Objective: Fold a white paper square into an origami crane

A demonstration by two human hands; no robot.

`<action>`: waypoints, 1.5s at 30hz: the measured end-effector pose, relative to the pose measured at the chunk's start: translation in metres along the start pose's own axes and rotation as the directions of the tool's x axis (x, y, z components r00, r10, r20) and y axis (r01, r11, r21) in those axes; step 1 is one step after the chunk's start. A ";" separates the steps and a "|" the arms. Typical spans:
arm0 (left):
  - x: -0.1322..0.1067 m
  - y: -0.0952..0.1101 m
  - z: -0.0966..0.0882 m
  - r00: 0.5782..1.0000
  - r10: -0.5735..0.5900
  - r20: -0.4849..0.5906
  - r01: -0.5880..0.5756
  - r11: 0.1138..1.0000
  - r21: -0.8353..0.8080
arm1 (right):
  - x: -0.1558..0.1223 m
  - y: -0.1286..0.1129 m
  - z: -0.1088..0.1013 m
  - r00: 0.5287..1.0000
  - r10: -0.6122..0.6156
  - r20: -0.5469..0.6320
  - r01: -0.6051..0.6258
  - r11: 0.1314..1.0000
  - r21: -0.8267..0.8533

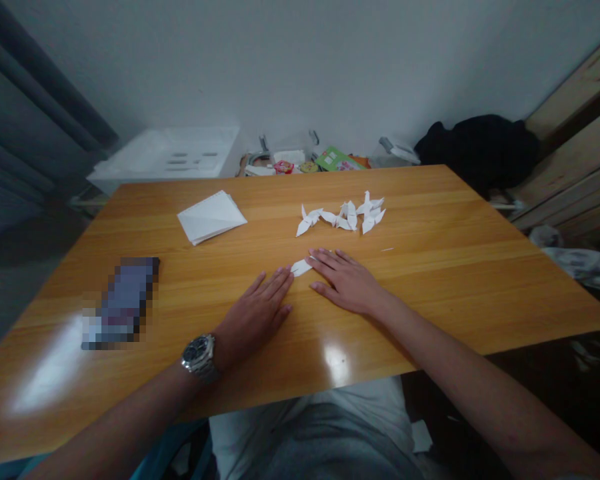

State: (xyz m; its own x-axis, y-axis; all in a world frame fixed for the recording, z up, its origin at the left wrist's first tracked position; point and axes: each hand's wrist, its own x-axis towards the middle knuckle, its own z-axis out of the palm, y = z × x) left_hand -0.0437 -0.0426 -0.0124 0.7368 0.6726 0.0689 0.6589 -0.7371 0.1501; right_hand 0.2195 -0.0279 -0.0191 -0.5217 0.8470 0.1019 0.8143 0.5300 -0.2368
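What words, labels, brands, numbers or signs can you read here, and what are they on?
None can be read.
Green printed item: too small and blurred.
Red packet: too small and blurred.
Watch dial: too small.
Pixelated dark device: nothing legible.
Folded paper strip: no writing visible.

Support: glossy yellow-brown wood-grain table point(450, 267). Lying on it: 1 stack of flat white paper sheets point(211, 219), far left; 1 dark rectangular object point(127, 293), left, pixelated; 1 cluster of folded white paper birds point(350, 216), beyond centre; 1 narrow folded white paper piece point(301, 267), centre, partly covered; 1 thin white sliver point(387, 249), right of it
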 end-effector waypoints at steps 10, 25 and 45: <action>-0.010 -0.002 -0.001 0.984 -0.128 -0.121 0.103 0.976 -0.194 | 0.000 0.001 0.002 1.000 -0.015 -0.013 0.015 1.000 0.004; 0.035 0.008 0.003 0.993 0.016 -0.114 -0.019 0.999 -0.033 | 0.000 0.002 0.003 1.000 -0.023 -0.016 0.023 1.000 0.005; 0.040 0.009 0.006 0.990 -0.049 -0.135 0.041 0.997 -0.062 | 0.000 0.007 0.007 1.000 -0.027 -0.004 0.027 0.999 0.021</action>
State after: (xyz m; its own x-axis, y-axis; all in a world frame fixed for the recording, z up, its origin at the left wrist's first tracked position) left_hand -0.0080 -0.0226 -0.0144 0.6763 0.7106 0.1941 0.6779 -0.7034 0.2135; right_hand 0.2235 -0.0245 -0.0271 -0.5420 0.8329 0.1124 0.7945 0.5514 -0.2544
